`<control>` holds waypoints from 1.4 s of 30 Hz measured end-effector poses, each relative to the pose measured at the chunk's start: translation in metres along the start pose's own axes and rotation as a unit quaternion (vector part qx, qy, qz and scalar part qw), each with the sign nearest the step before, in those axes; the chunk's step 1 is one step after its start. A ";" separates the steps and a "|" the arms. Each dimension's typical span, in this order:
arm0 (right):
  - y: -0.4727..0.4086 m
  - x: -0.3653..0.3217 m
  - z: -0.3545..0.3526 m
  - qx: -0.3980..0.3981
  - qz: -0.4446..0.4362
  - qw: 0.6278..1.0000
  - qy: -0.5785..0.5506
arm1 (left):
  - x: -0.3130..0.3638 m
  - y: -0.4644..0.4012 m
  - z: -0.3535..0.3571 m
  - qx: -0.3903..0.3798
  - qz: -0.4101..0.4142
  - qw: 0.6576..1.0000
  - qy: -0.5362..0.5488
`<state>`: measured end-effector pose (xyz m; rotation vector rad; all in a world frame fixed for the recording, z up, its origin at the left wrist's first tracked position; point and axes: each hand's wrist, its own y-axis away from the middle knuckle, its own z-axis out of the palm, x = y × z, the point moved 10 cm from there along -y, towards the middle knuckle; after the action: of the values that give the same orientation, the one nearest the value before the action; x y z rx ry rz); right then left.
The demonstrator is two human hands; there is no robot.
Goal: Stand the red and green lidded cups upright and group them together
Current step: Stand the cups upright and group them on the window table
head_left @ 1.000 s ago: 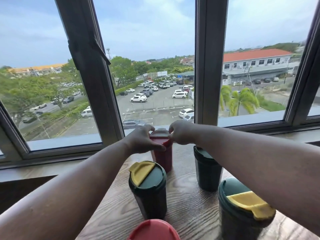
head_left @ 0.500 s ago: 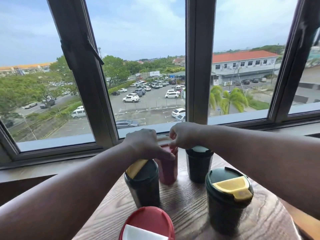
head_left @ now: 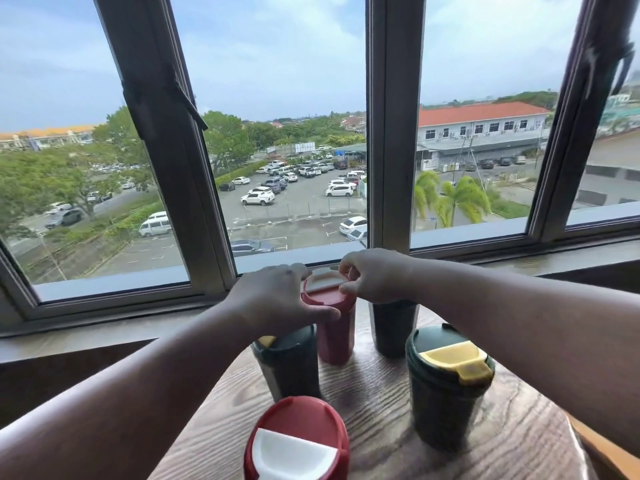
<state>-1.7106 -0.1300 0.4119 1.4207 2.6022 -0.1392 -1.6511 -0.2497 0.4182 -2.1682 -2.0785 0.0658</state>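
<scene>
Bottom centre: red cup (head_left: 298, 441) upright on worktop (head_left: 374, 420); green cups (head_left: 446, 386) mid-frame. Centre: left hand (head_left: 277, 299) grasps far red cup (head_left: 334, 327); right hand (head_left: 372, 275) pinches its white flap (head_left: 325, 280). Likely light, stiff, smooth; hold by body.

No legible text, label, brand, number or sign appears on any cup, lid, table or window frame. A billboard (head_left: 304, 147) stands beyond the car park; its lettering is too small to read.
</scene>
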 end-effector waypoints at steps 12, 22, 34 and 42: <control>0.010 -0.007 0.007 -0.008 -0.029 0.998 0.050 | -0.018 0.052 0.015 -0.040 0.096 0.985 0.138; -0.005 -0.008 0.008 -0.016 -0.110 0.992 0.063 | -0.018 0.047 0.011 0.044 -0.003 0.990 0.132; 0.004 0.016 -0.002 -0.009 -0.192 0.981 -0.011 | -0.007 0.047 0.007 0.034 -0.068 0.991 0.108; 0.007 0.058 -0.010 -0.006 -0.171 0.984 -0.048 | -0.003 0.047 -0.008 0.021 -0.082 0.993 0.080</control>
<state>-1.7364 -0.0767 0.4102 0.9247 2.7346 -0.2294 -1.6040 -0.2545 0.4200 -1.9037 -2.1326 -0.0787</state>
